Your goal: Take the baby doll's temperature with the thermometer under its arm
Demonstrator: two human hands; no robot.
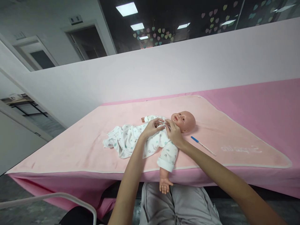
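A baby doll (pixel 186 120) lies on its back with its head to the right, dressed in a white printed baby gown (pixel 127 137). My left hand (pixel 152 127) is closed in a pinch on the gown's white edging at the upper chest. Just below the doll's chin, my right hand (pixel 172 130) pinches the same fabric, fingertips close to those of my left. Whether they hold a tie or a fastener is too small to tell. One doll arm (pixel 165 181) hangs past the near edge, its cuff turned back.
A peach mat (pixel 82 143) with pale edging covers much of the pink-clothed table (pixel 276 103). A thin stick with a blue handle (pixel 195 139) lies right of the doll. A white partition (pixel 150 75) stands behind. At lower left is a curved pale rail (pixel 58 195).
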